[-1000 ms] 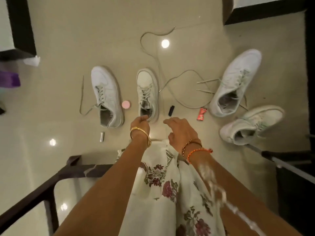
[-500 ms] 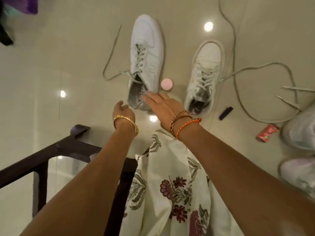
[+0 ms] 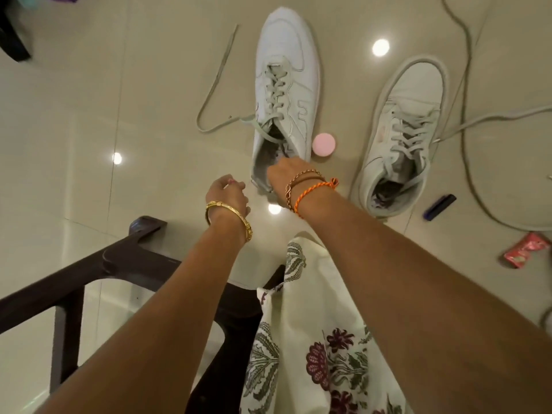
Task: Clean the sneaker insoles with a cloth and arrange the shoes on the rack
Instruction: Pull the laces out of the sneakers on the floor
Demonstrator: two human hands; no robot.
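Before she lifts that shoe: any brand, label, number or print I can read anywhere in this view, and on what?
None can be read.
Left sneaker: stitched side shapes only, no letters.
Right sneaker: no marking legible.
Red wrapper: print too blurred to read.
Pink round lid: plain.
Dark blue object: no text visible.

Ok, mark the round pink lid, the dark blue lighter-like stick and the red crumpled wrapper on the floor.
round pink lid [image 3: 324,144], head view, centre of its top.
dark blue stick [image 3: 439,207], head view, mid-length.
red crumpled wrapper [image 3: 525,249], head view, middle of the foil.
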